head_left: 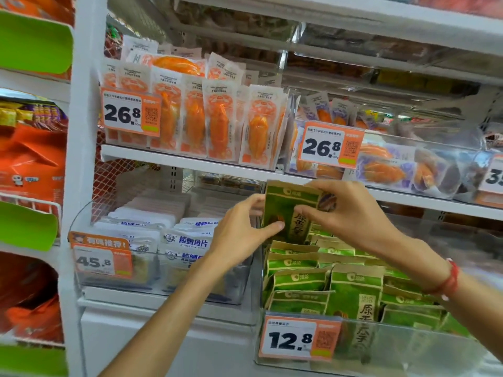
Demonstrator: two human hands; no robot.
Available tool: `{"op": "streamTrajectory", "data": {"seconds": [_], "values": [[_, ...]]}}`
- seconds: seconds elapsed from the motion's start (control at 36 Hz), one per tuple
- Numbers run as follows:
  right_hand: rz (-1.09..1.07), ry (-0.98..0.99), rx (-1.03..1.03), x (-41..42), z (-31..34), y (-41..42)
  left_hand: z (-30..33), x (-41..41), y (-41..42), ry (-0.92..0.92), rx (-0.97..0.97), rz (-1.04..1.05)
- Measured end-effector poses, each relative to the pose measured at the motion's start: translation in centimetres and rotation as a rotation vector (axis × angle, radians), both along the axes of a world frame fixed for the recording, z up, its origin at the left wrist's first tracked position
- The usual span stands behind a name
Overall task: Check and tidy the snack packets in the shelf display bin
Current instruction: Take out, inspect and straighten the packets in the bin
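Holding one green snack packet (288, 213) upright above the clear display bin (408, 346), we pinch it with both hands: left hand (239, 229) at its left edge, right hand (351, 210) across its top. It is kraft-brown and green with dark characters. More green packets (326, 278) lie jumbled in the bin, behind a 12.8 price tag (299, 338).
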State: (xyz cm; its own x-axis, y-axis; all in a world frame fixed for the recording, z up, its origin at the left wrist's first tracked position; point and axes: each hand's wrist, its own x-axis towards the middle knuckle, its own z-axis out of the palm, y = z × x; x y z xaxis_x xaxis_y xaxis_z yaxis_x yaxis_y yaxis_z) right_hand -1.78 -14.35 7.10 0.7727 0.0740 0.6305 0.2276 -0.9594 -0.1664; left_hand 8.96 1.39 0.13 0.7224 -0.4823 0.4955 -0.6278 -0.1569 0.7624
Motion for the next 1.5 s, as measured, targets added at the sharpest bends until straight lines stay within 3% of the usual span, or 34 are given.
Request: {"op": "streamTrajectory", "data": {"seconds": [0.22,0.47,0.67,0.89,1.14,1.25,1.39,1.5], "values": [[0.147,-0.290,0.339,-2.5,0.1,2.3,3.3,-3.4,2.4,-0.129,-0.219,0.078],[0.251,-0.095,0.702,-4.4,-3.7,7.1,3.1,-8.7,5.3,-0.005,-0.407,0.033],[0.371,-0.182,0.738,-6.7,-5.9,8.4,0.7,-12.1,6.9,0.001,-0.498,0.042],[0.434,-0.177,0.695,-7.7,-7.2,8.6,-0.9,-13.6,7.9,-0.038,-0.457,0.088],[0.415,-0.421,0.477,-8.4,-8.2,9.2,-1.7,-15.0,8.0,-0.179,-0.490,0.080],[0.418,-0.304,0.566,-9.0,-8.2,9.7,-2.0,-15.1,8.1,-0.083,-0.495,0.036],[0.390,0.047,0.860,-8.6,-9.0,9.8,-2.1,-14.0,8.2,0.150,-0.465,0.056],[0.345,0.205,0.893,-7.9,-9.8,9.4,-2.7,-13.2,8.7,0.351,-0.443,0.082]]}}
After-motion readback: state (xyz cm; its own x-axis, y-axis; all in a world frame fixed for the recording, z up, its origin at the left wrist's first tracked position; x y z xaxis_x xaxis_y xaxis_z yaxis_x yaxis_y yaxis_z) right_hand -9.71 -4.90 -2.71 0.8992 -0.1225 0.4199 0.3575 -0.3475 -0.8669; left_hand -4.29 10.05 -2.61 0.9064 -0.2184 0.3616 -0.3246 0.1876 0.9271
